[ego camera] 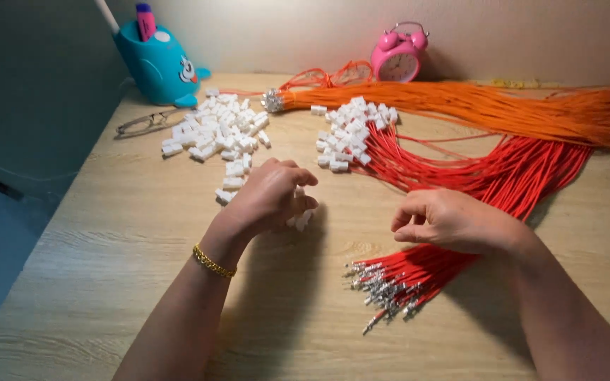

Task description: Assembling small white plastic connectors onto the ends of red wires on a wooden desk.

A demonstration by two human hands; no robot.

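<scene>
Your left hand (266,196) curls loosely over small light white connectors (301,219) mid-table, grip unclear, your right hand (446,220) half-closed, apparently empty, above the limp red wires (418,271); likely best pinched just behind their thin metal tips (379,289).

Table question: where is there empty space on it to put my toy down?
Bare wood lies at the near left of the table, beside the left hand, and between both arms. The back is crowded: loose white connectors, orange wires, red wires running under the right hand.
</scene>
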